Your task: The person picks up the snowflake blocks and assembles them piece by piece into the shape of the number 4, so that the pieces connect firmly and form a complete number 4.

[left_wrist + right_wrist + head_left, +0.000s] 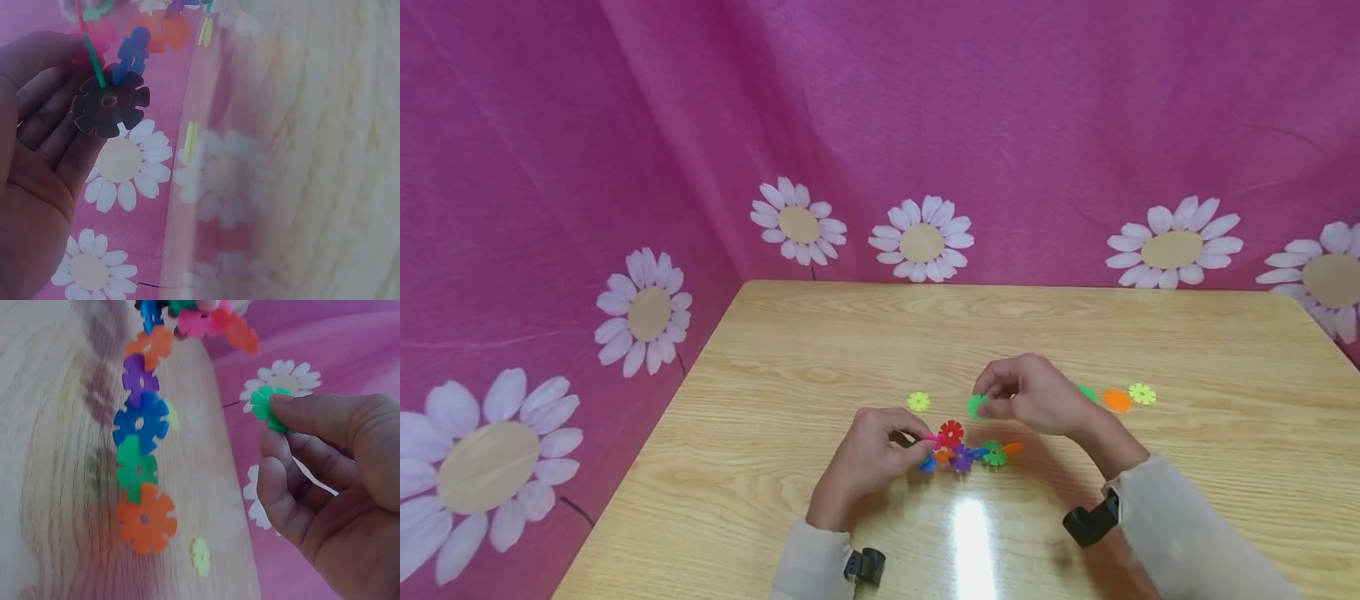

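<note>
My left hand pinches a chain of interlocking flower-shaped discs by its left end, above the table. In the right wrist view the chain runs through an orange disc, a green one, a blue one, a purple one and another orange one. Pink and red discs branch off near the left fingers. A dark disc hangs by the left palm. Between thumb and fingers, my right hand holds a loose green disc, apart from the chain and above its right part.
A yellow disc lies on the wooden table behind the left hand. Beyond the right forearm lie a green disc, an orange disc and a yellow-green disc. A pink daisy-print cloth hangs along the back and left.
</note>
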Demonstrator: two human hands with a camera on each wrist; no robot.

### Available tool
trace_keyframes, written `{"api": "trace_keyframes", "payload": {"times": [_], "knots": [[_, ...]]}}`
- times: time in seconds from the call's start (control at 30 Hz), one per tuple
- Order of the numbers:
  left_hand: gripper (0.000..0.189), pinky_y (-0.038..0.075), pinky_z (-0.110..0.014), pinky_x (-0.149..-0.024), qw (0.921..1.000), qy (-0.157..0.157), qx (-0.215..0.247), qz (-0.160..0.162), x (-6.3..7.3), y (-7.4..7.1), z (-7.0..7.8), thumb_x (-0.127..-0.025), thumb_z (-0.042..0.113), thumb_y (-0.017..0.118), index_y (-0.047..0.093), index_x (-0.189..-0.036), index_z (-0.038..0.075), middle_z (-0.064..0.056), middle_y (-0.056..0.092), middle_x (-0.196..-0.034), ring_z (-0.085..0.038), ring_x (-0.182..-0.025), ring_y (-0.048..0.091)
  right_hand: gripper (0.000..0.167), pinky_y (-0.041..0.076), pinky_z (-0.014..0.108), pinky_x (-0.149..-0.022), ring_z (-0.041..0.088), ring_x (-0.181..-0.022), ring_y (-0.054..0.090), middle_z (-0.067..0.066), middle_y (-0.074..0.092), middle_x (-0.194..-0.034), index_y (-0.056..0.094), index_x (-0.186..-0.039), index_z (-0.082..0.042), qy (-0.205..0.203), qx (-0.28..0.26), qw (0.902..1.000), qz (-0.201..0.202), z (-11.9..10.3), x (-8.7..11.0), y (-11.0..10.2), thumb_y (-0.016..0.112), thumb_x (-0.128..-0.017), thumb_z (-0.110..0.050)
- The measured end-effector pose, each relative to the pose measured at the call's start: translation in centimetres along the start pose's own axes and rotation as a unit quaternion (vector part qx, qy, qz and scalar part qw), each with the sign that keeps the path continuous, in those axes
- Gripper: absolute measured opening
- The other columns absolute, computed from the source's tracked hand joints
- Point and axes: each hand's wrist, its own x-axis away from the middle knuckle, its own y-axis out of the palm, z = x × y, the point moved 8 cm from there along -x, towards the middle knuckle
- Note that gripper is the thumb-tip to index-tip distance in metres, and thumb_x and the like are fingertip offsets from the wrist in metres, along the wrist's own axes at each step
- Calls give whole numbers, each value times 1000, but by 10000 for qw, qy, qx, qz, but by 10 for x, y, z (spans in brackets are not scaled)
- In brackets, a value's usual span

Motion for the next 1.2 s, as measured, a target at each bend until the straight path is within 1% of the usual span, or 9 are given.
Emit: {"api": "trace_keyframes", "payload": {"times": [0.13,0.33,0.57,0.77,0.87,1.0,1.2], "knots": [[10,57,-26,-73,10000,-1,17,-4,-1,1,0,-88,3,70,78,-88,9,4,73,-90,-6,-80,67,11,52,33,-64,21,-73,61,-1,69,-80,71,-94,-9,-190,-74,9998,-84,-10,5,2,78,-85,-8],[10,57,-26,-72,9999,95,54,4,-1,1,2,-88,1,70,78,-88,8,2,73,-90,-7,-80,68,10,53,30,-61,20,-72,61,-1,68,-79,71,-92,-9,-381,-217,9988,-206,-20,9,5,79,-85,-7],[11,57,-27,-71,10000,31,56,41,-1,1,2,-87,2,70,78,-87,9,8,72,-88,-7,-79,68,9,52,29,-61,18,-71,61,-3,69,-79,71,-90,-10,-497,-171,9983,-243,-24,12,9,78,-85,-5],[11,57,-27,-71,10000,0,85,27,-1,2,2,-87,2,70,78,-86,9,6,73,-88,-7,-78,68,10,51,29,-59,16,-69,59,-4,69,-79,72,-90,-11,-532,-91,9983,-214,-23,13,12,78,-85,-5],[11,57,-26,-72,10000,47,76,21,-2,3,3,-87,1,70,78,-87,9,4,73,-89,-6,-79,68,10,50,28,-58,15,-68,58,-5,69,-78,73,-90,-11,-551,-38,9983,-174,-24,14,12,79,-85,-6],[11,57,-26,-71,9998,184,27,60,-2,2,4,-87,1,70,78,-88,8,3,73,-89,-6,-79,68,9,48,26,-55,14,-65,56,-6,69,-77,74,-89,-11,-532,-11,9985,-105,-25,14,12,79,-84,-6],[8,57,-26,-71,9991,382,-72,150,-2,1,7,-90,4,71,78,-87,7,0,73,-88,-6,-79,68,7,44,25,-51,12,-61,53,-7,69,-74,77,-85,-13,-470,24,9988,135,-24,15,11,80,-83,-7]]}}
